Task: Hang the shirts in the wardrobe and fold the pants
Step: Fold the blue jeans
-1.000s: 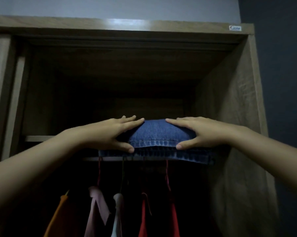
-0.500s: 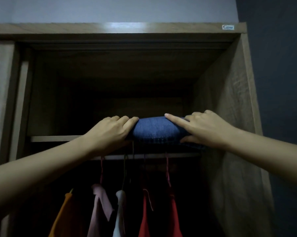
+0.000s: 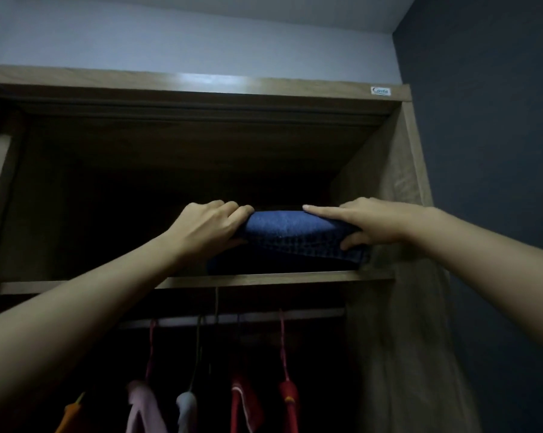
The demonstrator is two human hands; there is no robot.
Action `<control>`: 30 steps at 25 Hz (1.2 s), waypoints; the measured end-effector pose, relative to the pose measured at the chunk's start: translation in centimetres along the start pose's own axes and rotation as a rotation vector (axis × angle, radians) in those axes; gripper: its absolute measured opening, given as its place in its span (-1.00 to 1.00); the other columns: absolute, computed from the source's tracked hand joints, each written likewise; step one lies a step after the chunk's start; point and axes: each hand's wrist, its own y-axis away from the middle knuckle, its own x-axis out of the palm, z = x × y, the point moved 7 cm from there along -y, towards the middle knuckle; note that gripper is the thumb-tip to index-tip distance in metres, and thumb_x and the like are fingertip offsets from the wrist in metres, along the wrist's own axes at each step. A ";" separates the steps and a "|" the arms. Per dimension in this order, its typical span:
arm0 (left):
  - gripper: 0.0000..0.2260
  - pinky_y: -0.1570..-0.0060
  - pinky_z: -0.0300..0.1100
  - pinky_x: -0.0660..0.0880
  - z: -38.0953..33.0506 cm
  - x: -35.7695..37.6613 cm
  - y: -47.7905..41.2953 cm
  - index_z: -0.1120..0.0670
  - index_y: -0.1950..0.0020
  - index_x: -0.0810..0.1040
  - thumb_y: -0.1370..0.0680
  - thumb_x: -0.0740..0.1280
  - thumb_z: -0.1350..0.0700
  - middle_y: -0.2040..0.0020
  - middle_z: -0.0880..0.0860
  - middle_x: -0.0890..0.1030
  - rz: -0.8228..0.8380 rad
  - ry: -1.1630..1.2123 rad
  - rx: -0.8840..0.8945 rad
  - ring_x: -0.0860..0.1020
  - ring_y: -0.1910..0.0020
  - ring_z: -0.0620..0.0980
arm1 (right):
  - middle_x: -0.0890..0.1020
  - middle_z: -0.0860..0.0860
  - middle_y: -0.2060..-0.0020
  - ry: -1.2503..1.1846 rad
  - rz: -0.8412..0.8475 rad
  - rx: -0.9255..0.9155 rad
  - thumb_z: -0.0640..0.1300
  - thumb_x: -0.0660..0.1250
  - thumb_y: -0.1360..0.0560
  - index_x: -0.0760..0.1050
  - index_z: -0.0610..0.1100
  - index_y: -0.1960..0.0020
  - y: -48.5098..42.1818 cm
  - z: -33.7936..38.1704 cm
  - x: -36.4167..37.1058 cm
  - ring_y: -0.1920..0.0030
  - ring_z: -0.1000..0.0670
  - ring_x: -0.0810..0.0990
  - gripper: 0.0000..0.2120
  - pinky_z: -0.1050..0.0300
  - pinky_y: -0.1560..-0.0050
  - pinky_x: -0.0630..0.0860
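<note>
Vs 1 s ago, the folded blue denim pants (image 3: 295,232) are now raised onto the upper wooden wardrobe shelf (image 3: 264,280). Ends are gripped by left hand (image 3: 207,229) & right hand (image 3: 370,223); stowing is judged nearly done.

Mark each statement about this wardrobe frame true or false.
1. The left hand and right hand both grip the folded jeans. True.
2. Shirts hang from the rail below the shelf. True.
3. The jeans are at the shelf's left end. False: they are at its right end, by the right wall.
4. The jeans hang from a hanger. False: they are folded, up in the compartment above the shelf.
</note>
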 end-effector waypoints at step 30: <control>-0.68 0.59 -0.16 0.39 -2.7 1.9 0.9 0.17 0.01 0.47 -0.33 0.49 0.15 0.32 0.09 0.57 0.083 -0.100 0.057 0.56 0.45 0.08 | 0.49 -0.13 -0.13 0.441 -0.341 0.332 -0.18 0.27 -0.52 0.33 -0.15 -0.21 1.3 0.0 2.1 -0.09 -0.14 0.52 -0.71 0.07 0.19 0.37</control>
